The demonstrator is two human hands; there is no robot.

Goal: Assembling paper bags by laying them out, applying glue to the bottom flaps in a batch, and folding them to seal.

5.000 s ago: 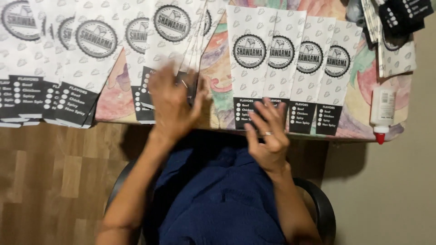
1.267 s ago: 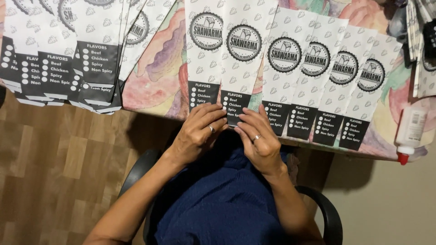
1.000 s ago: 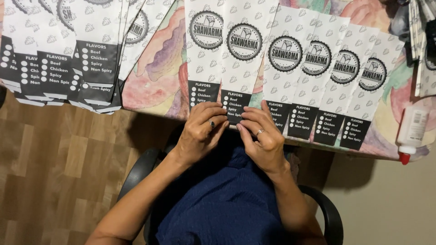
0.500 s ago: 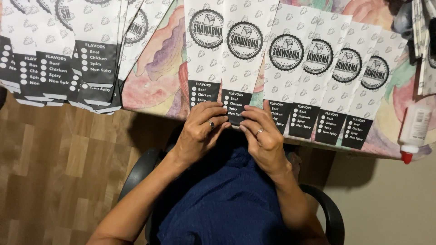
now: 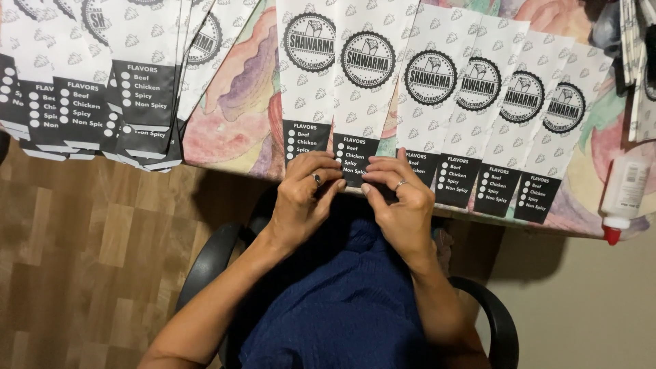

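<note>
Seen from the head camera, a seated person works at the near edge of a desk point(image 5: 232, 130) covered with a pastel-patterned cloth. A long white paper bag point(image 5: 365, 82) with a round black emblem and a black panel at its lower end lies flat, its lower end hanging just over the desk edge. Both hands meet at that end. The left hand point(image 5: 304, 198) has its fingers point(image 5: 321, 167) curled together, pinching the bag's bottom left corner, a ring showing on one finger. The right hand point(image 5: 400, 201) mirrors it, its fingers point(image 5: 386, 171) bent and pressed on the bottom right corner, also ringed. The fingertips of the two hands nearly touch across the black panel.

A second bag point(image 5: 309, 75) lies just beside the held one on the left, partly under it. A fanned row of four bags point(image 5: 519, 116) overlaps to the right, and a thick stack point(image 5: 89, 75) sits well apart at far left. A white glue bottle point(image 5: 623, 195) with a red tip lies at the desk's right edge. Below, a black chair point(image 5: 488, 321) stands on a wood floor point(image 5: 75, 260).
</note>
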